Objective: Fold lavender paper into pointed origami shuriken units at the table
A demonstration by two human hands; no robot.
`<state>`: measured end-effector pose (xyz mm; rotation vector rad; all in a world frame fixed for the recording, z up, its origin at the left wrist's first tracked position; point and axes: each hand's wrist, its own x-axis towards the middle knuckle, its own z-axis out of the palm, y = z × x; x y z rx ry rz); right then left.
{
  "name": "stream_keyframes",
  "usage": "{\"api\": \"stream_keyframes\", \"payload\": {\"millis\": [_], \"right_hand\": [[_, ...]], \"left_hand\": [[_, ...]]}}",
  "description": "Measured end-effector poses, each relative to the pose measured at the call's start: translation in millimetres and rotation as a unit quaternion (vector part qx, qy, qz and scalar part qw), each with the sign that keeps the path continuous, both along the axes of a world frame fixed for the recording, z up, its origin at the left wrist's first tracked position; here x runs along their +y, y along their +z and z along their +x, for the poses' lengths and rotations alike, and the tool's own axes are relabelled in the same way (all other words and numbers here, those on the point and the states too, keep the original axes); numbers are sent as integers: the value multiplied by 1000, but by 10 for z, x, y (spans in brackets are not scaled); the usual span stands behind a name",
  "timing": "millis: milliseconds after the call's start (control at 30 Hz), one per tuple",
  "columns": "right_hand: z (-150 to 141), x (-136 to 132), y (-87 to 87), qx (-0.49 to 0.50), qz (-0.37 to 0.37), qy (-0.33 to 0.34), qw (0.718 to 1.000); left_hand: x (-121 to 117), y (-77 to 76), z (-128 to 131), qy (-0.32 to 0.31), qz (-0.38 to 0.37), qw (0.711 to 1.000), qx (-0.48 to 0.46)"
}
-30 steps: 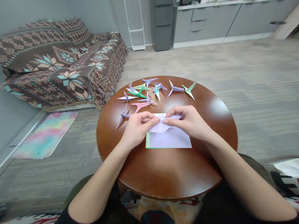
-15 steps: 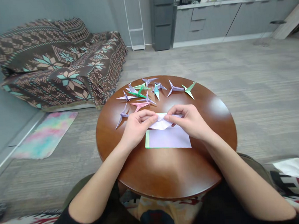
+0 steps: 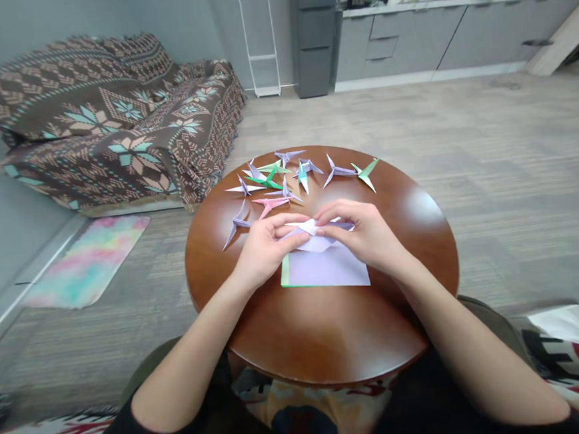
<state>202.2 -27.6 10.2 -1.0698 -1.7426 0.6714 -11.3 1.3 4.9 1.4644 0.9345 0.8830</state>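
Between my two hands is a partly folded sheet of origami paper (image 3: 316, 243), pale lilac with a white side showing at its top. My left hand (image 3: 270, 245) grips its left part, thumb on top and fingers behind. From the right, my right hand (image 3: 355, 228) pinches it near the middle, thumb and fingertips close to the left thumb. Some of the paper is hidden by the fingers. Just below lies a stack of square paper (image 3: 328, 269), lilac on top with green edges at the left. A pink folded paper figure (image 3: 271, 205) rests beyond my left hand.
Several lilac and green folded paper figures (image 3: 336, 170) lie along the far side of the round brown table (image 3: 329, 334). A covered sofa (image 3: 132, 129) stands at the far left, with a pastel mat (image 3: 90, 259) before it. Grey cabinets (image 3: 406, 44) line the back.
My hands have drawn closer together on the paper. Its white top part now shows folded between my fingertips, and more lilac faces up. The stack and the figures stay where they were.
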Motion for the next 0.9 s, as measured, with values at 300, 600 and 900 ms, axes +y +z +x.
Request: {"api": "stream_keyframes", "payload": {"millis": [300,600,900], "right_hand": [[-6,23,-49,11,11,-5,1000],[-14,22,-40,-6,10,-3,1000],[-9,17,-25,-15,-31,1,999]], "left_hand": [[15,-58,13,15,-12,1000,-6],[-1,-68,42,10,-14,999,-42],[-19,-59,56,31,26,999,-16]]}}
